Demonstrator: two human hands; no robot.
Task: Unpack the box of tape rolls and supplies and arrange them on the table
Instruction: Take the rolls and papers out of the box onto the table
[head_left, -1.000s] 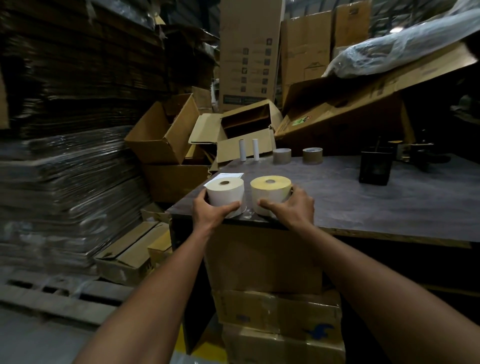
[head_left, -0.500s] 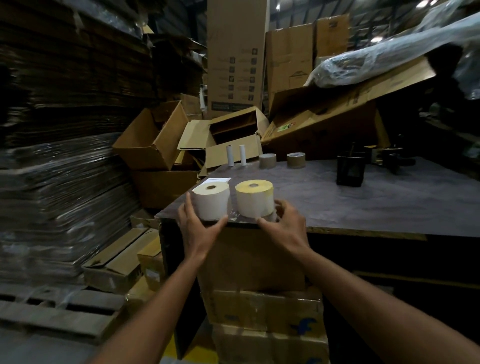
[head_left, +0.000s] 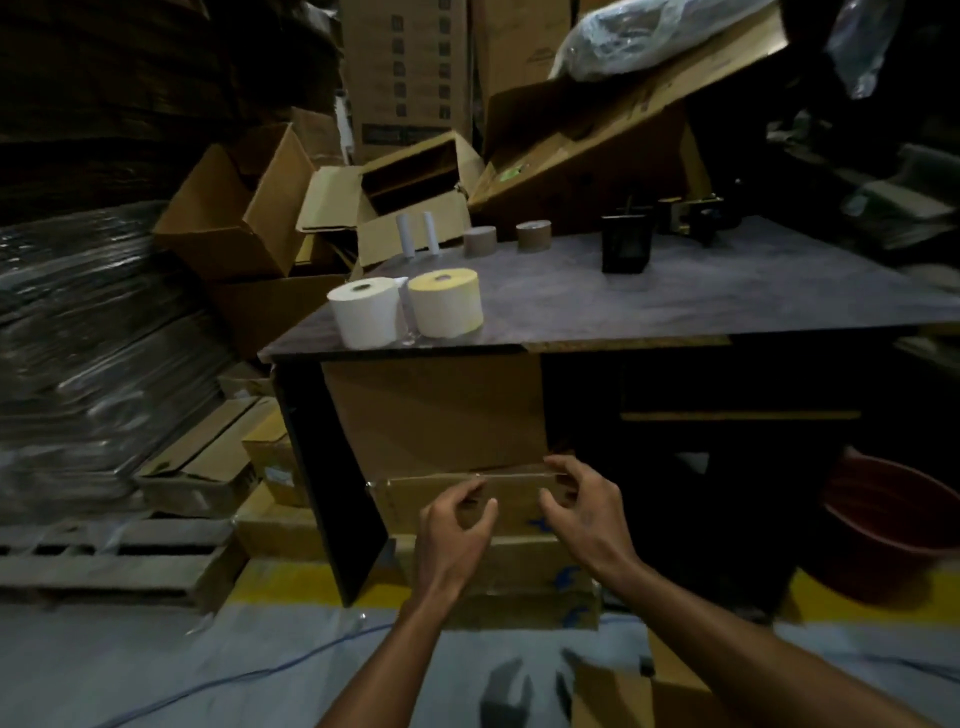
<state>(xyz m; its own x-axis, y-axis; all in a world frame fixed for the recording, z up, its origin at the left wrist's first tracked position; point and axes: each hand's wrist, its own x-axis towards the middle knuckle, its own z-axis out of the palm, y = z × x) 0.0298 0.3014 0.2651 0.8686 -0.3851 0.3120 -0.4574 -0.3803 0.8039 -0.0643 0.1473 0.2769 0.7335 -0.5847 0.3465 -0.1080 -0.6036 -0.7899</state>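
Note:
A white roll (head_left: 365, 313) and a yellow roll (head_left: 445, 302) stand side by side near the front left corner of the dark table (head_left: 649, 306). Farther back stand two thin white tubes (head_left: 405, 235), two brown tape rolls (head_left: 480, 241) and a black holder (head_left: 626, 248). My left hand (head_left: 455, 535) and my right hand (head_left: 586, 514) hang low in front of the stacked cardboard boxes (head_left: 498, 571) under the table, fingers curled and apart, holding nothing. A corner of another cardboard box (head_left: 613, 691) shows at the bottom edge.
Open and tilted cardboard boxes (head_left: 244, 208) crowd behind and left of the table. Wrapped flat cardboard stacks (head_left: 88, 338) fill the left side. A wooden pallet (head_left: 109, 561) lies on the floor at left, and a red-brown tub (head_left: 893, 530) stands at right.
Both hands let go of the white and yellow rolls and dropped down below the table's edge. My view backed away and tilted downward.

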